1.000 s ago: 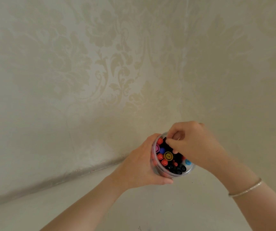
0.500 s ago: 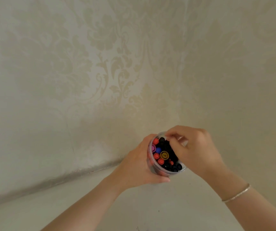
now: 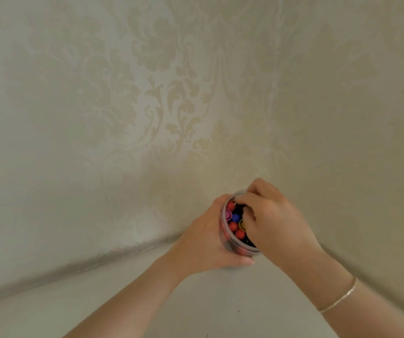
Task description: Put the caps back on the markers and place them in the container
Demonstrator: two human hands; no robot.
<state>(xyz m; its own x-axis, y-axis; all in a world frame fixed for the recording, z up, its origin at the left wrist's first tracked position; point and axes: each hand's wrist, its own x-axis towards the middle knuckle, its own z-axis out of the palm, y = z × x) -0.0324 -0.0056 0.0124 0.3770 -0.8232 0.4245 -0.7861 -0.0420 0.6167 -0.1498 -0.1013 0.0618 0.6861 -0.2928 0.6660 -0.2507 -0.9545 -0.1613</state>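
Red, blue, pink marker caps

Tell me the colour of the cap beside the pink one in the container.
Blue cap, clearest in the head view.

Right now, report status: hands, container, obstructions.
Left hand grips clear container by its side. Right hand over the opening, fingers curled down among capped markers. Whether it holds one, unclear. No loose markers or obstruction seen.

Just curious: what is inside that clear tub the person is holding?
The tub holds upright markers, showing red, pink, blue and yellow caps. The right hand covers the rest, so the other markers are hidden; the left hand grips the side.
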